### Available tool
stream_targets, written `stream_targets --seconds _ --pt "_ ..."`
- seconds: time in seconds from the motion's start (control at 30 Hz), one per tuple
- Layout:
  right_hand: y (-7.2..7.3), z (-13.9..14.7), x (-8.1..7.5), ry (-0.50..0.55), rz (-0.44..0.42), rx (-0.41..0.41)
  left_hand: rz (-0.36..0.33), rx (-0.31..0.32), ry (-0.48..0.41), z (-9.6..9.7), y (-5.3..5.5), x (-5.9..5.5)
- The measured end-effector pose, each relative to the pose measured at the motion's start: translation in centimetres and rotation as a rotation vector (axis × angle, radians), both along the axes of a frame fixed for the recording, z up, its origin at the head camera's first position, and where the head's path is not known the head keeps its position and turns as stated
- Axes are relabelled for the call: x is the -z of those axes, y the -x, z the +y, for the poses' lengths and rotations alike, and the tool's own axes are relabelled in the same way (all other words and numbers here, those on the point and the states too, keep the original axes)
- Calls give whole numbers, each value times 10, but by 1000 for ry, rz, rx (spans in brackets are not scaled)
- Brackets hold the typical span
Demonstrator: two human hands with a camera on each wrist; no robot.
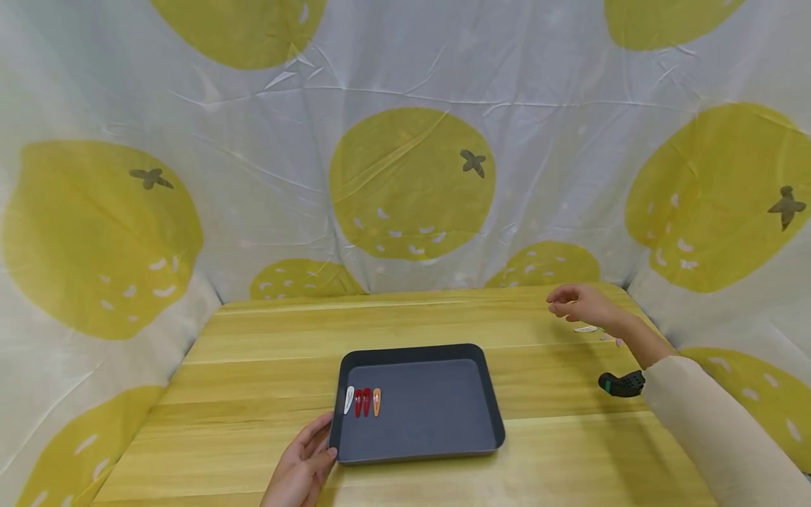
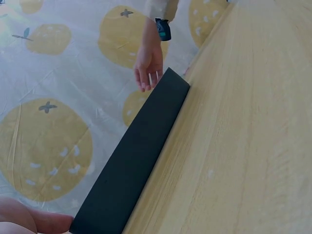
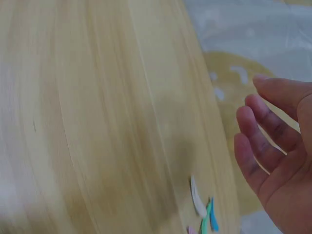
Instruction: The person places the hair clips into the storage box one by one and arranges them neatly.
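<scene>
A dark grey baking tray (image 1: 437,405) lies on the wooden table. Lined up at its left side are a white hair clip (image 1: 349,400), two red hair clips (image 1: 362,402) and an orange hair clip (image 1: 376,402). My left hand (image 1: 300,461) holds the tray's near left corner, thumb at the front and fingers along the left wall. Off to the far right, my right hand (image 1: 586,308) hovers with loosely bent fingers and nothing in them. Below it lie a white clip (image 3: 197,197), a green clip (image 3: 206,218), a blue clip (image 3: 213,217) and a pink one (image 3: 190,230).
A black wrist device (image 1: 622,384) is on my right forearm, by the light sleeve (image 1: 716,422). Behind the table (image 1: 272,366) and along both its sides hangs a pale curtain (image 1: 272,169) printed with yellow fruit.
</scene>
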State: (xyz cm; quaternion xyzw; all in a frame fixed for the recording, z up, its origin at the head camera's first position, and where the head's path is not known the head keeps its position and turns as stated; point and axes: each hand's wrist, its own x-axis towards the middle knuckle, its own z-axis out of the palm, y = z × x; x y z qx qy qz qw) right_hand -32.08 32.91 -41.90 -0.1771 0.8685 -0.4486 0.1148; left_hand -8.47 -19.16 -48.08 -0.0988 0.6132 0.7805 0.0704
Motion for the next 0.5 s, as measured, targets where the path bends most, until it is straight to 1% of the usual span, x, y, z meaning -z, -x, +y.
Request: stream_targets --seconds 0.17,0.23,0.33,0.5 --pt "-3 29 2 -56 58 85 13 -1 -11 0 -1 0" --pt "-6 38 2 -84 61 124 15 -3 -17 -1 -1 1" --pt "-14 51 4 -100 46 163 16 0 -19 -1 -2 1" --pt "-24 69 14 -116 27 221 5 2 -9 -3 -4 0"
